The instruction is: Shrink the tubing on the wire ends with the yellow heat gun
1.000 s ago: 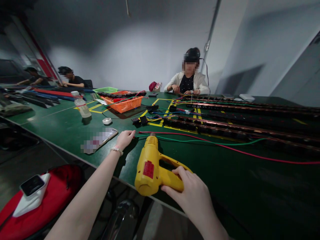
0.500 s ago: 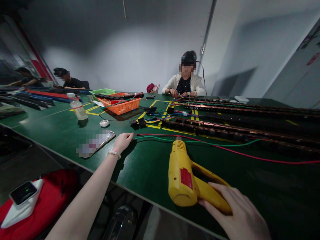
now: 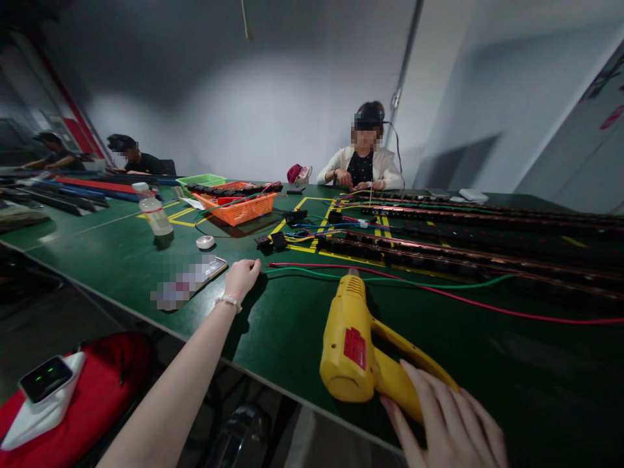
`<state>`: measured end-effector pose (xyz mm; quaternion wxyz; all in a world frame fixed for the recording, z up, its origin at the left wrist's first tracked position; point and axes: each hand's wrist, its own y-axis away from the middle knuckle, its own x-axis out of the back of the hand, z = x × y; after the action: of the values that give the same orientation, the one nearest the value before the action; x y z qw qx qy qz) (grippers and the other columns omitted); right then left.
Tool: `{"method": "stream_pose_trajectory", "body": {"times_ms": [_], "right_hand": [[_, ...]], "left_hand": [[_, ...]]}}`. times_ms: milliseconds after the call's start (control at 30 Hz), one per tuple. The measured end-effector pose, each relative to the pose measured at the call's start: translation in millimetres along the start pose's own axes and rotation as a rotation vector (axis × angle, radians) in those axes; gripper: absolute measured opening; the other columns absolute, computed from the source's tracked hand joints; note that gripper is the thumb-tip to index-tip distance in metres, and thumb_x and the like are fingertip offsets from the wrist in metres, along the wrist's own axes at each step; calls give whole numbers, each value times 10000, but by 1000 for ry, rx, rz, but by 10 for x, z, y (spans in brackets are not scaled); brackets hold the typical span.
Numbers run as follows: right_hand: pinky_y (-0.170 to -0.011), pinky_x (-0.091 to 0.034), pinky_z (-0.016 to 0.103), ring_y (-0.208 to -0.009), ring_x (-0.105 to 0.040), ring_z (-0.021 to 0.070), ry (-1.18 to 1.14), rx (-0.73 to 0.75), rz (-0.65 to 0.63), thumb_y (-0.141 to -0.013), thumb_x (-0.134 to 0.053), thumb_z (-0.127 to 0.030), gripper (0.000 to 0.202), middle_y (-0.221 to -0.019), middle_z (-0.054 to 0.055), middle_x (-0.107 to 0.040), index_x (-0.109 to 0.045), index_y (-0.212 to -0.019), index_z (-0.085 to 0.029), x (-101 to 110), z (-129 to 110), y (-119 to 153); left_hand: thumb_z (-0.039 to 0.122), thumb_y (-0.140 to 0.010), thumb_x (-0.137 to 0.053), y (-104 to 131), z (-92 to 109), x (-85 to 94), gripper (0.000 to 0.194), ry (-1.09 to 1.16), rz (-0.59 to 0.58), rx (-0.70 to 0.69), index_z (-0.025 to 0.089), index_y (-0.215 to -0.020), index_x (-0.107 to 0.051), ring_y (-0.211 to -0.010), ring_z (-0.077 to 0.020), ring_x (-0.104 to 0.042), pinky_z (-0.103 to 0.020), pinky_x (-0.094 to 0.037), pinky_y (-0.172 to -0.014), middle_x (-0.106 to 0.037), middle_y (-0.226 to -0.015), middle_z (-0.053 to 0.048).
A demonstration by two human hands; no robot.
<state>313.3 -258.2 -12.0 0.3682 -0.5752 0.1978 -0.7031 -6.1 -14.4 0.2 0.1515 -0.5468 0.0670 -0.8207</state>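
My left hand (image 3: 242, 278), a bracelet on its wrist, is closed on the table, its fingertips at the left ends of a green wire (image 3: 312, 273) and a red wire (image 3: 468, 296); what it pinches is too small to make out. My right hand (image 3: 443, 416) is wrapped round the handle of a yellow heat gun (image 3: 347, 344). The gun's nozzle points away from me, close to the two wires. Left of my left hand lies a phone (image 3: 192, 283), its screen blurred.
Beyond the wires lie long dark strips (image 3: 458, 259) with connectors. An orange basket (image 3: 244, 211), a bottle (image 3: 156, 211) and a tape roll (image 3: 205, 242) stand on the green table (image 3: 273, 331). A person (image 3: 361, 162) sits opposite; others are at far left.
The heat gun's rear has swung slightly left, and my right hand has shifted left and down with its fingers further over the handle. My left hand has barely moved.
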Motion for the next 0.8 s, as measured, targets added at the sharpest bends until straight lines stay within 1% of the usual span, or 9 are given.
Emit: {"method": "stream_pose_trajectory", "body": {"times_ms": [167,233,467,667,800], "right_hand": [[-809,-389,466,-851,-580,271,-68,-32,46,-924,-371,-361,375,-929,138,-655,-553,-1105,-88,-36,-158,-81],[-821,-382,461,-852,-577,263,-94,-30,57,-925,-375,-376,394,-930,137,-651,-551,-1116,-79,-51,-240,-122],[-886,-346,459,-879,-574,236,-224,-11,54,-924,-389,-344,357,-949,105,-649,-555,-1126,-100,-132,-560,-296],[-971,-294,430,-923,-562,204,-437,-82,-17,-907,-436,-388,347,-997,32,-642,-553,-1163,-184,-197,-853,-456],[-1003,-265,424,-949,-553,198,-509,-108,-63,-893,-470,-394,347,-1022,20,-634,-546,-1177,-209,-204,-1031,-540]], "left_hand": [[461,-889,-340,-6,3,10,487,-25,-2,42,182,-742,-711,-763,-221,-623,-261,-264,-532,-716,-819,-112],[466,-890,-337,-14,4,9,489,-38,-14,45,186,-752,-714,-786,-230,-630,-262,-265,-530,-717,-833,-114],[450,-903,-331,-36,-10,-6,487,-60,-34,5,196,-761,-721,-806,-231,-643,-266,-280,-544,-725,-855,-110],[465,-918,-295,-51,-17,-16,527,-47,-44,13,184,-791,-723,-840,-244,-651,-266,-308,-563,-726,-900,-129],[478,-916,-277,-85,-45,-20,568,17,-69,58,148,-772,-717,-842,-256,-649,-269,-332,-572,-720,-904,-166]]}}
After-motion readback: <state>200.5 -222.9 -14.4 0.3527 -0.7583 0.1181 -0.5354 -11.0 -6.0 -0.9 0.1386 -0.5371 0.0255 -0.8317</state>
